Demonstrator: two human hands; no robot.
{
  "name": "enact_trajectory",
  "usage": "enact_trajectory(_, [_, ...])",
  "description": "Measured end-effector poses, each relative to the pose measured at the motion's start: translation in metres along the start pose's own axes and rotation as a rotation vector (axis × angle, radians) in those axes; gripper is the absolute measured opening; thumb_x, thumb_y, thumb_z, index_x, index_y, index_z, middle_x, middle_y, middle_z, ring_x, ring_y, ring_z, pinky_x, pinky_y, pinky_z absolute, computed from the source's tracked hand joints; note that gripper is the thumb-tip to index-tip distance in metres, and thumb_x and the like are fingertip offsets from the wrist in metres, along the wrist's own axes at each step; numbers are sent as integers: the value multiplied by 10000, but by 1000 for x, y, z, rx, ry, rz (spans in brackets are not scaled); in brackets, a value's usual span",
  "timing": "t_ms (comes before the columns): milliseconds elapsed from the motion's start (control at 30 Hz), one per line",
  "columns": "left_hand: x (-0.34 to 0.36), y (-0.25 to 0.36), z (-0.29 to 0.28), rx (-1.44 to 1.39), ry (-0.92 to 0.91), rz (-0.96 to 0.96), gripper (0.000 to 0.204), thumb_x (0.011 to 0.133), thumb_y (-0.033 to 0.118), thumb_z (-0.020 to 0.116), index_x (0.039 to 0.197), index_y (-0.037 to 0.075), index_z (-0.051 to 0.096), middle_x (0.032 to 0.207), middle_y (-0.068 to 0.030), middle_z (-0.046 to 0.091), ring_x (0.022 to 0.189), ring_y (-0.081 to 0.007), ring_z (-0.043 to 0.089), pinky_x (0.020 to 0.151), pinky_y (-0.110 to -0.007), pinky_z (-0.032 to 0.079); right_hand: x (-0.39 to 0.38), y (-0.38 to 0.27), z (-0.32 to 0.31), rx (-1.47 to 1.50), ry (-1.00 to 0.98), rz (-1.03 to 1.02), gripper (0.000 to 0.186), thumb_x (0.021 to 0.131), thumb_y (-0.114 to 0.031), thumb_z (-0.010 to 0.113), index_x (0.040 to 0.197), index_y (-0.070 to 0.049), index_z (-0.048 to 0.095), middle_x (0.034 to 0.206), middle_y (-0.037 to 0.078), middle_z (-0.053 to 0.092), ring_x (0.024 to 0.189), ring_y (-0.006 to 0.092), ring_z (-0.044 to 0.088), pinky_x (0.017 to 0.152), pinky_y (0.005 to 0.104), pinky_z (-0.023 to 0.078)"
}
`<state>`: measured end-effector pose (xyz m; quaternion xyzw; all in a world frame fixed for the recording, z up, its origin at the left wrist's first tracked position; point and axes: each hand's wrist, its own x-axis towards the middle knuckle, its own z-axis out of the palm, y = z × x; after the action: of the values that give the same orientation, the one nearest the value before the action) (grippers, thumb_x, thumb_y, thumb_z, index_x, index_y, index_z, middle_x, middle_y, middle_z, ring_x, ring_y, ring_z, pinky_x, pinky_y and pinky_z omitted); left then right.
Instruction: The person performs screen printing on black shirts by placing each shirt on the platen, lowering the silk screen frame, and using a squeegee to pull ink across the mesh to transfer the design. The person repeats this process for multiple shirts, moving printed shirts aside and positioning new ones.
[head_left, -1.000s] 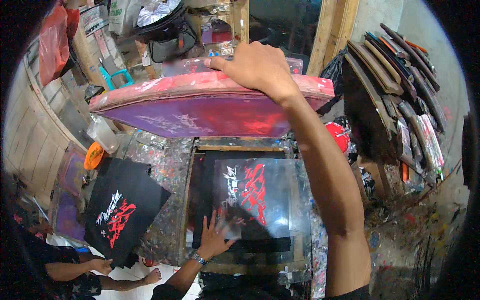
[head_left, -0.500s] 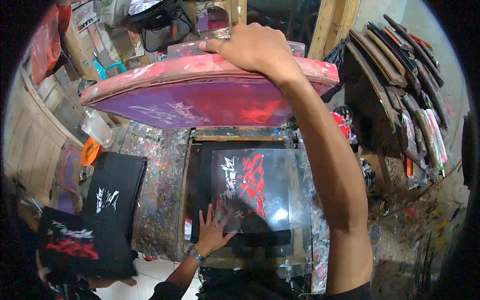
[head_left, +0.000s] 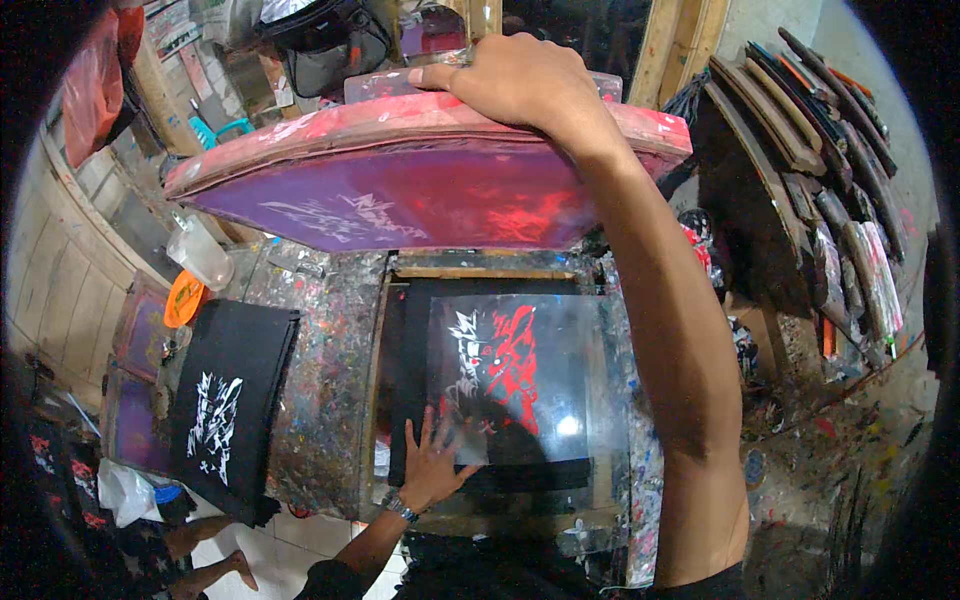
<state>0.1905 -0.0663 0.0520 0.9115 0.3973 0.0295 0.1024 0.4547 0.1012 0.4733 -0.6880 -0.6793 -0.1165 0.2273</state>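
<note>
On my head feed, the right hand (head_left: 530, 88) grasps the near edge of the printing screen (head_left: 400, 195), raised and tilted over the far side of the spattered table (head_left: 325, 400); the left hand (head_left: 432, 472) lies spread, gripping nothing, at the lower left of the clear sheet (head_left: 560, 370) over black cloth (head_left: 412, 340). I see white and red artwork there, on which layer I cannot tell; the dark pile (head_left: 250, 335) at left shows white only, so I judge its red undone.
</note>
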Motion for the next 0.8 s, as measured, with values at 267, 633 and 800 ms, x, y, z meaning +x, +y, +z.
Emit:
enact_trajectory(267, [-5, 0, 19, 186, 116, -106, 698, 895, 454, 676, 1523, 229, 471, 1625, -206, 304, 1526, -496, 117, 1173, -719, 78, 0, -3, -1, 16, 10, 16, 860, 831, -798, 535, 1072, -3, 758, 1108, 306, 702, 1060, 471, 681, 942, 524, 530])
enact_trajectory(633, [49, 39, -205, -227, 985, -72, 732, 866, 292, 762, 1505, 95, 464, 1585, -202, 366, 1503, -413, 237, 1210, -602, 153, -105, -39, 4, -76, 71, -56, 691, 920, -653, 518, 845, -9, 758, 801, 217, 732, 766, 377, 728, 856, 530, 529])
enact_trajectory(800, [-31, -48, -226, 289, 482, -147, 640, 652, 128, 777, 1265, 89, 599, 1271, -150, 591, 1241, -377, 505, 1056, -608, 329, -254, -62, 66, -78, 107, -198, 564, 925, -599, 584, 934, -42, 676, 950, 203, 720, 984, 309, 686, 1047, 602, 329])
